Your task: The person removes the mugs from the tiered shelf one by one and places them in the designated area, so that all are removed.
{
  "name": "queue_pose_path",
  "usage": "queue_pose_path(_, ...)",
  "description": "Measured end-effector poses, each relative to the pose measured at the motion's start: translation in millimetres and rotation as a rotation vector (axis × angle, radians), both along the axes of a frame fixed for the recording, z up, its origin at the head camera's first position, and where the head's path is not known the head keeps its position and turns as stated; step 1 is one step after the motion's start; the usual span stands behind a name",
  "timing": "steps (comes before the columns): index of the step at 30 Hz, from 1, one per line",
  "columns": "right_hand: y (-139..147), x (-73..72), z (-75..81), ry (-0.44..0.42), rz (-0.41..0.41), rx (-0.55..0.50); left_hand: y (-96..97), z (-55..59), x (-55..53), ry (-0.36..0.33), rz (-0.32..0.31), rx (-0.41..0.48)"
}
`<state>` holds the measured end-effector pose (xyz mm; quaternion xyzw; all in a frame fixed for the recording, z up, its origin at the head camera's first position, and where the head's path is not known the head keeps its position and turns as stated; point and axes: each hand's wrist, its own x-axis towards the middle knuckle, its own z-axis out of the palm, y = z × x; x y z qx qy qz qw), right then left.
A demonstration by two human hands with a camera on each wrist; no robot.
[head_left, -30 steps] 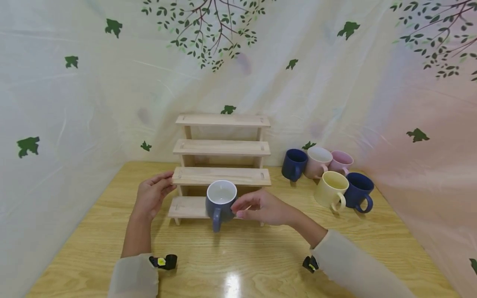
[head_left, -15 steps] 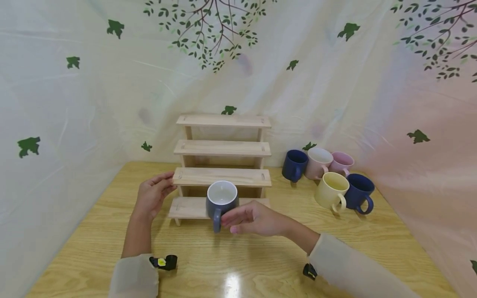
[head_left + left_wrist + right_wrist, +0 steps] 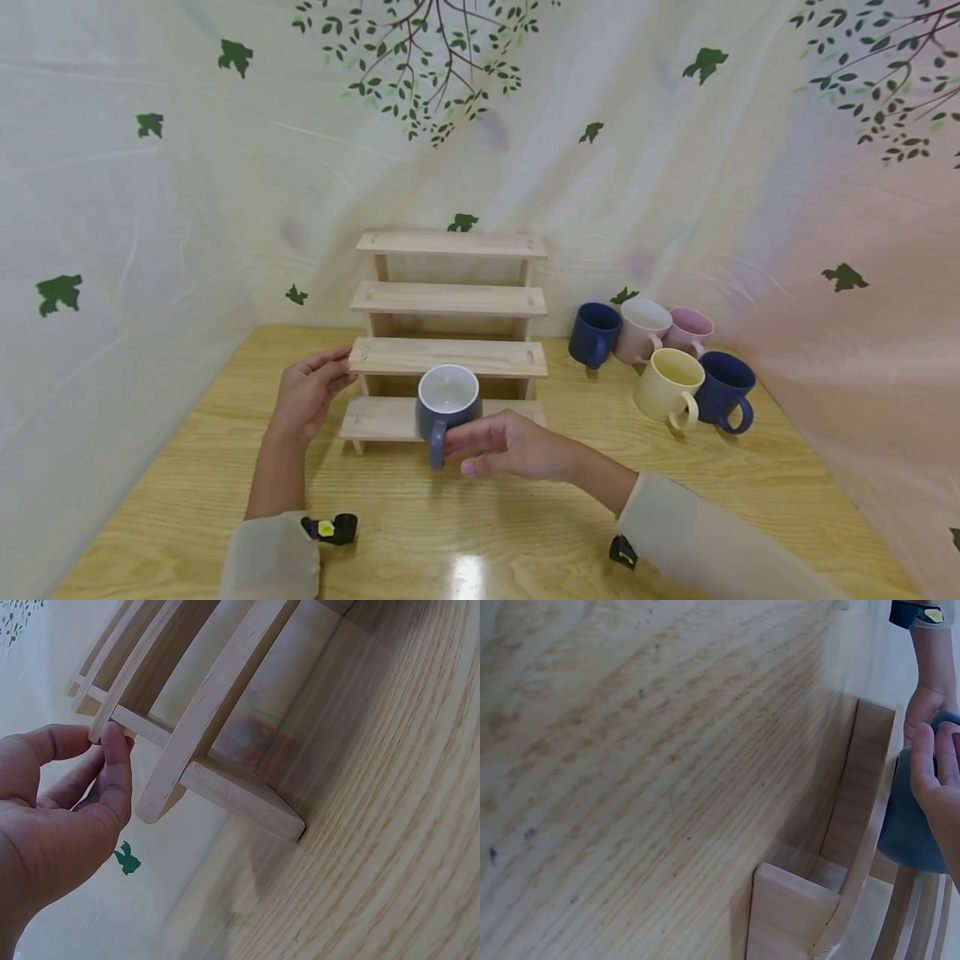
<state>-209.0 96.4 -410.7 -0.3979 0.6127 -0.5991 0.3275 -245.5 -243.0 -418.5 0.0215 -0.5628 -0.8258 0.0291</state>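
Note:
A blue-grey mug (image 3: 447,408) with a white inside stands upright on the lowest step of a wooden tiered shelf (image 3: 447,356), its handle pointing toward me. My right hand (image 3: 513,447) lies at the mug's lower right side, fingers stretched toward the handle and thumb apart from them. In the right wrist view those fingers (image 3: 924,761) reach along the mug's wall close to the handle. My left hand (image 3: 310,392) pinches the left end of the second step from the bottom; the left wrist view shows the thumb and fingers (image 3: 116,761) at that board's end.
Right of the shelf stands a group of mugs: a dark blue mug (image 3: 595,335), a pale pink mug (image 3: 637,337), a pink mug (image 3: 686,329), a yellow mug (image 3: 663,392) and another dark blue mug (image 3: 722,390). A leaf-patterned curtain (image 3: 420,175) closes off the wooden table's (image 3: 405,517) back and sides.
My right hand has slid from the mug's right side down toward its handle, and its fingers have straightened. My left hand and the mug stay in place.

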Motion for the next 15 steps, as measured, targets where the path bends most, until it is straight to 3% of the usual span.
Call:
queue_pose_path(10,0.3,-0.2,-11.1,-0.183,0.095,-0.099,1.6,1.5,0.4,-0.003,0.008,-0.011)
queue_pose_path(15,0.0,-0.3,-12.9,-0.215,0.137,-0.121,1.0,0.6,0.1,-0.002,0.006,-0.006)
